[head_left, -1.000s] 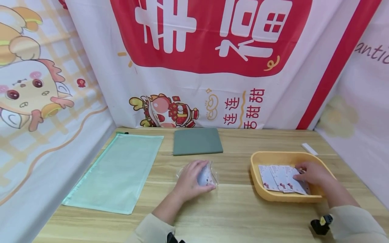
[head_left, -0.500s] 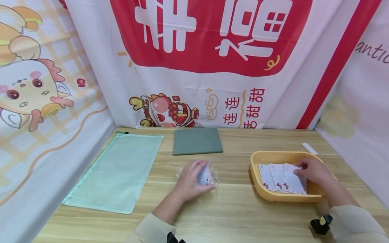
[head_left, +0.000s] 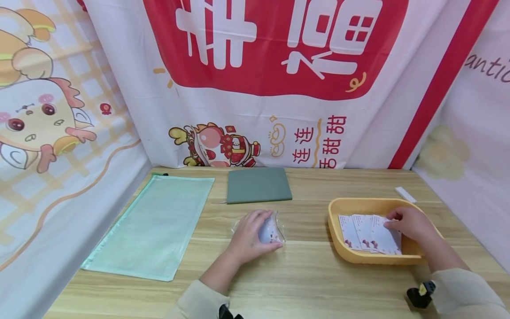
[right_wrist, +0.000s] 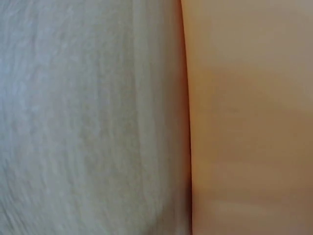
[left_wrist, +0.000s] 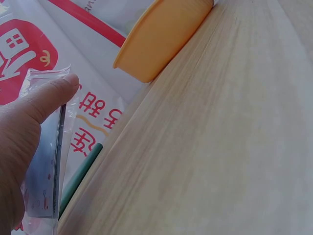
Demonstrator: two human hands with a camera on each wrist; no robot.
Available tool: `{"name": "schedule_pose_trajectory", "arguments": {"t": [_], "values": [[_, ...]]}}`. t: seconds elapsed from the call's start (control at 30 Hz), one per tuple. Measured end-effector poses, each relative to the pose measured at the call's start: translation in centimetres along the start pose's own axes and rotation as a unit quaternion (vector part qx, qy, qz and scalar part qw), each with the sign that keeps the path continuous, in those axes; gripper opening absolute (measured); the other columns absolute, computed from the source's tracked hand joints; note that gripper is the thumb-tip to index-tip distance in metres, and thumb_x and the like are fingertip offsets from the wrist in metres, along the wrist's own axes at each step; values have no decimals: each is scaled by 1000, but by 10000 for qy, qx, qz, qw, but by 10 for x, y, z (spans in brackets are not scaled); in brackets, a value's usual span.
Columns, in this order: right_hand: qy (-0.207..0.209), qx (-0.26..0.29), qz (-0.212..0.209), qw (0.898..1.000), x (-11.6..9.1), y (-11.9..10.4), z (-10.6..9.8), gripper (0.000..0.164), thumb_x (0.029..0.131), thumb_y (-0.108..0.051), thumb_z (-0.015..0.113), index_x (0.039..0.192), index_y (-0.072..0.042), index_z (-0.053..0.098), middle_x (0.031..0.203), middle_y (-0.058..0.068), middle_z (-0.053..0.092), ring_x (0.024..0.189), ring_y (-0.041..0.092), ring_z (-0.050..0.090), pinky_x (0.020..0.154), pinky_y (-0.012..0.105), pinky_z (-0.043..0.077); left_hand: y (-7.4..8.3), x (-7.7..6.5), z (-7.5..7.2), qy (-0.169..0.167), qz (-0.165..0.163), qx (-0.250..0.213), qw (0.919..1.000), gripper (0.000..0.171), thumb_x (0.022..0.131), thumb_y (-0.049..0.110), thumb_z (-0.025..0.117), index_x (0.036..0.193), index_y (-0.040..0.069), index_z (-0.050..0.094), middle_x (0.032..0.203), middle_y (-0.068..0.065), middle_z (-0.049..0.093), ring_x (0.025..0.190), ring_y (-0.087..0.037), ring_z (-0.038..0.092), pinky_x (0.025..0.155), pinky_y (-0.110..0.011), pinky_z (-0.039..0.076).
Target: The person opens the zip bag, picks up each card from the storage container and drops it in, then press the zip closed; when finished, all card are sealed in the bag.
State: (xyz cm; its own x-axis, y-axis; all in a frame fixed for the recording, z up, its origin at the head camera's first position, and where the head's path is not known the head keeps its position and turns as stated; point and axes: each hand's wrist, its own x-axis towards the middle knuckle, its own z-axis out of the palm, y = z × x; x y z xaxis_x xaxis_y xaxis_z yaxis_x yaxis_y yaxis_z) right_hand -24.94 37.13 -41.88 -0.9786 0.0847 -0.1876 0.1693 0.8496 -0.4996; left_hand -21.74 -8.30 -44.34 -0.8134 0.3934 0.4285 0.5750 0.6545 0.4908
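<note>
In the head view my left hand (head_left: 251,237) grips a clear zip bag (head_left: 280,221) with pale, printed cards (head_left: 268,230) inside, over the middle of the table. The left wrist view shows the thumb (left_wrist: 54,95) across the front of the bag, near its zip edge, and the cards standing on edge. My right hand (head_left: 412,223) reaches into a yellow basket (head_left: 338,248). Its thumb and forefinger pinch the upper right corner of a white card (head_left: 385,239). Beside that one, two similar cards (head_left: 348,230) lie overlapping. The right wrist view holds only the basket wall and tabletop.
A mint-green mesh zip pouch (head_left: 151,226) lies flat at the left. Behind the left hand is a dark green notebook (head_left: 259,186). Past the basket's far right corner lies a small white strip (head_left: 405,195). Printed cloths (head_left: 255,102) enclose the table's back and sides.
In the basket, the right-hand card has come up and over its neighbours under my right fingers, which have drawn into a pinch on it. My left hand and the bag have stayed put.
</note>
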Motion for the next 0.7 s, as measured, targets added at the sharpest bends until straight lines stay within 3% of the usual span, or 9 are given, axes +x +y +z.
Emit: {"name": "schedule_pose_trajectory", "arguments": {"t": [0.43,0.7], "values": [[-144,313,-443,9984,-13,-13,-24,48,91,-39,66,116,1,59,105,15,62,92,26,53,71,27,48,-1,0,-1,17,56,67,10000,84,73,50,79,141,12,50,133,-9,56,121,-28,54,103,-50,45],[-44,700,-876,9937,-27,-31,-34,42,96,-31,62,118,6,58,100,13,64,82,17,58,69,25,56,0,0,-1,26,31,-31,10000,84,72,48,80,142,12,50,132,-10,57,121,-29,55,102,-49,46]]}}
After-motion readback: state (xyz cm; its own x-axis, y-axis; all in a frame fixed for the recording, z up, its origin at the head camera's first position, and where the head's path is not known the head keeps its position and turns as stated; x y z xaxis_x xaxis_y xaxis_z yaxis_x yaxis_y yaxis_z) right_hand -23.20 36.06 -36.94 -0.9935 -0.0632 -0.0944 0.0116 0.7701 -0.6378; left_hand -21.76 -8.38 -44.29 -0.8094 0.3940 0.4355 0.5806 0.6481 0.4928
